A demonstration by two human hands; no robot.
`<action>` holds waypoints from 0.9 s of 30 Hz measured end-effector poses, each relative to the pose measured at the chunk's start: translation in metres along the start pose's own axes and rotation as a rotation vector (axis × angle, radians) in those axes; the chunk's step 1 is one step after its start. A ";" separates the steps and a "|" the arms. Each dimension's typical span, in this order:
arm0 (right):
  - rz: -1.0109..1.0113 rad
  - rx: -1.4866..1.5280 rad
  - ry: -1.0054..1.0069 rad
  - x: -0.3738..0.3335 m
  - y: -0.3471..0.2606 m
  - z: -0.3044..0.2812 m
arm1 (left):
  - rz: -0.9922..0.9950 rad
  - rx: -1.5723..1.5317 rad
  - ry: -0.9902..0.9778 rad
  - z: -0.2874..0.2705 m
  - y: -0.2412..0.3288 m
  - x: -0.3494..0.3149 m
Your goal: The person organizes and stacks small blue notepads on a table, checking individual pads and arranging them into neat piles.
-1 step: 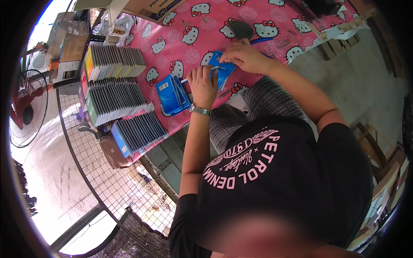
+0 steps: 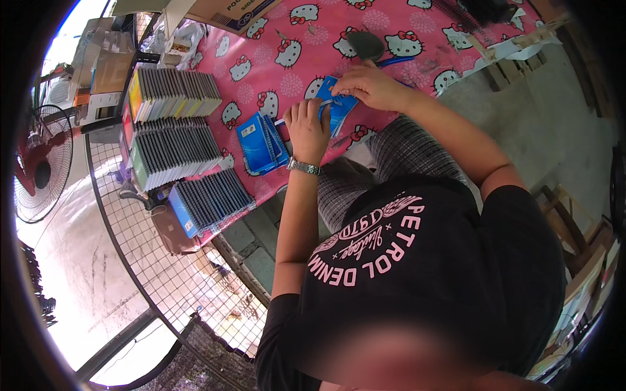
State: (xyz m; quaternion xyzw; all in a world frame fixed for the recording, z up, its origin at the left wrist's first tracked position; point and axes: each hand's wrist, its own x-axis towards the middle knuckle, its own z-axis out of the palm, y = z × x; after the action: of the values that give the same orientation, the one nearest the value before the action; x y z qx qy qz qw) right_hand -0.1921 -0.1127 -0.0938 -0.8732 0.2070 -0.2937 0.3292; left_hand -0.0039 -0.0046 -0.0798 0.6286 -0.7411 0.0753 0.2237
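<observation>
A blue spiral notebook (image 2: 338,117) lies at the near edge of the table, under both my hands. My left hand (image 2: 308,129), with a metal watch on its wrist, is closed at the notebook's left side. From its grip a thin white stick-like piece (image 2: 280,122) pokes out to the left; its kind is unclear. My right hand (image 2: 375,88) pinches the notebook's upper right edge with bent fingers, and the fingertips are partly hidden. Left of my left hand lies a small fanned pile of blue spiral notebooks (image 2: 255,146).
Several rows of spiral notebooks (image 2: 176,153) stand packed along the table's left side. Beyond my right hand lie a dark rounded object (image 2: 366,46) and a blue pen-like item (image 2: 396,61). A cardboard box (image 2: 231,14) sits at the back; a fan (image 2: 43,166) stands far left.
</observation>
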 end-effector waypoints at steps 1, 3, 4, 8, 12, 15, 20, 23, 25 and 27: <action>0.104 0.170 -0.089 0.002 0.000 -0.001 | 0.004 -0.008 0.004 0.000 0.000 0.000; 0.313 0.510 -0.266 0.007 0.001 -0.008 | -0.004 -0.011 -0.008 0.000 0.001 0.000; 0.298 0.495 -0.297 0.009 0.002 -0.010 | -0.005 -0.012 -0.015 0.000 0.002 0.001; 0.137 0.351 -0.150 0.009 -0.013 -0.016 | -0.018 -0.024 -0.003 0.001 0.006 0.005; 0.190 0.254 -0.082 0.010 -0.008 -0.018 | 0.003 -0.065 0.030 0.006 0.014 0.009; 0.279 0.219 -0.306 0.018 -0.029 -0.029 | 0.007 -0.037 -0.018 0.003 0.013 0.008; 0.300 0.167 -0.387 0.033 -0.018 -0.028 | 0.019 -0.098 -0.019 0.003 0.008 0.003; 0.036 -0.179 -0.302 0.049 0.055 -0.044 | 0.010 -0.120 -0.081 0.002 0.004 0.002; -0.036 -0.373 -0.368 0.046 0.094 -0.063 | 0.004 -0.133 -0.133 0.003 -0.001 0.001; 0.051 -0.406 -0.462 0.040 0.108 -0.066 | -0.025 0.149 -0.037 -0.005 0.019 0.004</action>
State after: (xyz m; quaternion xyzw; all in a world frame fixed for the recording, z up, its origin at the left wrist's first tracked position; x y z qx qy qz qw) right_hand -0.2229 -0.2403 -0.1137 -0.9593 0.2030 -0.0315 0.1935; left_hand -0.0211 -0.0030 -0.0707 0.6540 -0.7294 0.1158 0.1636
